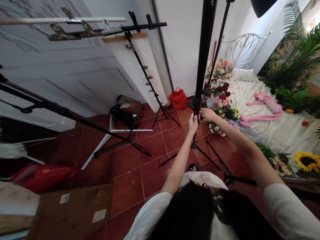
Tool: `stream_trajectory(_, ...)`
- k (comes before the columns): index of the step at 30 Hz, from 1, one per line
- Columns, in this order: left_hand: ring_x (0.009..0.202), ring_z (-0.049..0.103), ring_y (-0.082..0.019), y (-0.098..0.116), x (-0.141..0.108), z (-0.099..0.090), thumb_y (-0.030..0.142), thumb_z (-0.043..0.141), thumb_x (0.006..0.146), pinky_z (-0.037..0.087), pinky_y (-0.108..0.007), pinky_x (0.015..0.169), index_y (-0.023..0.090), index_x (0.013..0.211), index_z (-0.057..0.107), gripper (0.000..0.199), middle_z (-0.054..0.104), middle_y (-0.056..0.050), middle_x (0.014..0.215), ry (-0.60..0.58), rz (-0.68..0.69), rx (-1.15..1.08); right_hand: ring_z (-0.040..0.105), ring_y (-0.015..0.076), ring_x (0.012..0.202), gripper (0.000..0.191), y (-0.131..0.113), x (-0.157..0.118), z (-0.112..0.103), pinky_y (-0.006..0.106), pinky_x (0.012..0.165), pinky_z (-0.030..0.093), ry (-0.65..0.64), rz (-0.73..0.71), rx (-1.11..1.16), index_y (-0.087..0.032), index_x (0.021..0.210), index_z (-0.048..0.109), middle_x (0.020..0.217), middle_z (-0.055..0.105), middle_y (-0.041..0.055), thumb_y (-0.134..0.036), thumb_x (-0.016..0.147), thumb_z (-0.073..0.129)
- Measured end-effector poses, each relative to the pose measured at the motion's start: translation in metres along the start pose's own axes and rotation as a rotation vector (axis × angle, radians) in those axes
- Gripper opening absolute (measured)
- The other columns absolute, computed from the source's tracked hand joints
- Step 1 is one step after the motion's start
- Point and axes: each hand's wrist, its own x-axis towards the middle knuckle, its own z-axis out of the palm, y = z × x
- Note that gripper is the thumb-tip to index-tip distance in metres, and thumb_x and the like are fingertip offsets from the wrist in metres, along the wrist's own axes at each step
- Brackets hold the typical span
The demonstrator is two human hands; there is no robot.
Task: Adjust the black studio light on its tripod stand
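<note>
A tall black light stand [205, 50] rises upright in front of me, its legs spread on the tiles. My left hand [193, 124] is wrapped round its pole just below a collar. At the same height, my right hand [208, 114] pinches a small dark knob [201, 117] on the pole's right side; the fingers partly cover it. A second thin black pole [220, 40] stands close behind, and the dark edge of a lamp head [262, 6] shows at the top.
Artificial flowers [223, 100] and a bed with a pink plush toy [271, 105] are at right. A backdrop stand [142, 61], red bag [178, 98] and folded white stand [107, 140] stand left of the pole. A cardboard box [75, 210] sits at lower left.
</note>
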Motion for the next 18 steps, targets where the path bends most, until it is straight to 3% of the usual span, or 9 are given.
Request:
stream_trajectory(3,0.064,0.055,-0.013,0.001,0.001,0.000,0.087,0.040,0.082,0.047,-0.026,0.066,0.021,0.079,0.055,0.068,0.059,-0.001,0.070,0.018,-0.014,0.014,0.058,0.0291,0.111,0.024,-0.013,-0.014,0.012,0.033,0.082,0.045,0.087,0.063,-0.047,-0.018,0.114,0.071,0.117,0.065,0.0156,-0.019,0.091,0.062)
stream_trajectory(8,0.065,0.056,-0.013,-0.001,0.001,0.000,0.089,0.040,0.080,0.048,-0.027,0.066,0.021,0.075,0.053,0.070,0.060,-0.002,0.071,0.023,-0.041,0.011,0.054,0.0291,0.116,0.032,-0.024,-0.027,0.033,0.035,0.086,0.045,0.200,0.133,-0.036,-0.017,0.122,0.068,0.133,0.059,0.0192,-0.017,0.101,0.044)
stream_trajectory(12,0.065,0.056,-0.013,-0.003,0.002,0.000,0.089,0.040,0.080,0.048,-0.027,0.066,0.020,0.076,0.054,0.070,0.060,-0.003,0.072,0.017,-0.040,0.007,0.052,0.0288,0.120,0.033,-0.023,-0.019,0.031,0.033,0.082,0.047,0.157,0.114,-0.040,-0.015,0.128,0.062,0.140,0.054,0.0191,-0.016,0.100,0.045)
stream_trajectory(18,0.068,0.057,-0.014,0.000,0.002,-0.001,0.087,0.039,0.083,0.049,-0.028,0.070,0.020,0.075,0.053,0.069,0.060,-0.003,0.072,0.001,-0.006,0.013,0.053,0.0298,0.120,0.030,-0.023,-0.003,0.026,0.034,0.084,0.051,0.046,0.118,-0.030,-0.013,0.126,0.059,0.132,0.057,0.0196,-0.014,0.099,0.046)
